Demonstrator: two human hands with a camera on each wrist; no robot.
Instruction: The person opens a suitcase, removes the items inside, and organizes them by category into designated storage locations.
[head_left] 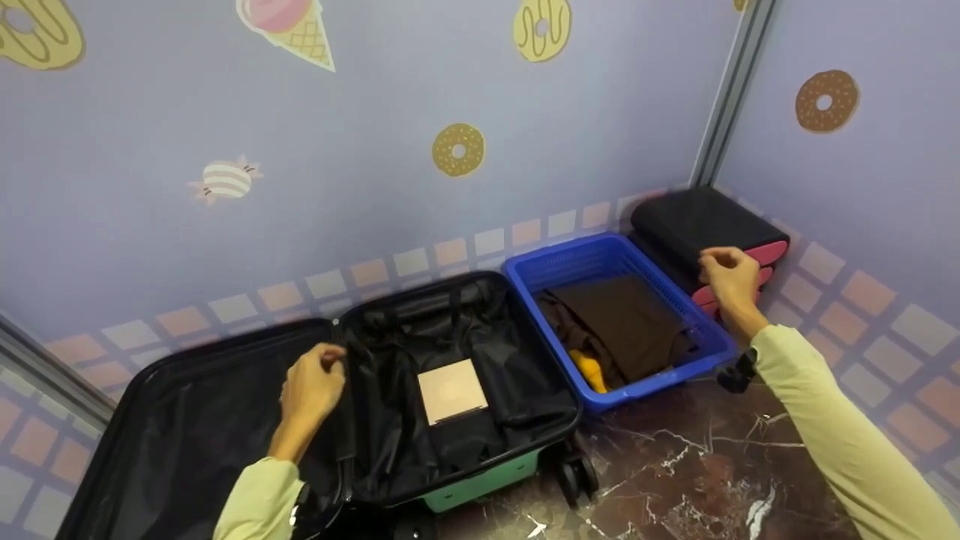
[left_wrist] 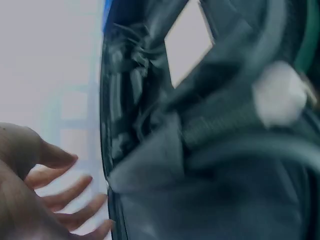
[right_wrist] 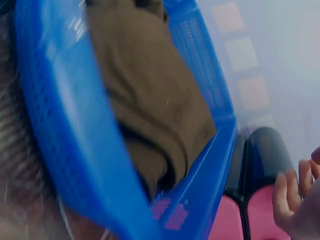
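Note:
An open suitcase (head_left: 459, 319) with black lining and a green outer shell lies on the floor. In its right half rests a flat pale pink box (head_left: 453, 391). My left hand (head_left: 311, 386) is over the suitcase's left half, fingers loosely curled and holding nothing; in the left wrist view its fingers (left_wrist: 75, 192) are spread. Beside the suitcase stands a blue plastic basket (head_left: 660, 381) with folded dark brown cloth (head_left: 622, 322) and a yellow item (head_left: 589, 369). My right hand (head_left: 731, 281) is right of the basket, fingers loosely bent, with nothing visible in them.
Black rounded items with pink ends (head_left: 705, 217) are stacked in the corner behind my right hand. A wall (head_left: 375, 150) with printed sweets runs behind everything. The marbled floor (head_left: 675, 480) shows in front of the basket. A suitcase wheel (head_left: 576, 474) sticks out near it.

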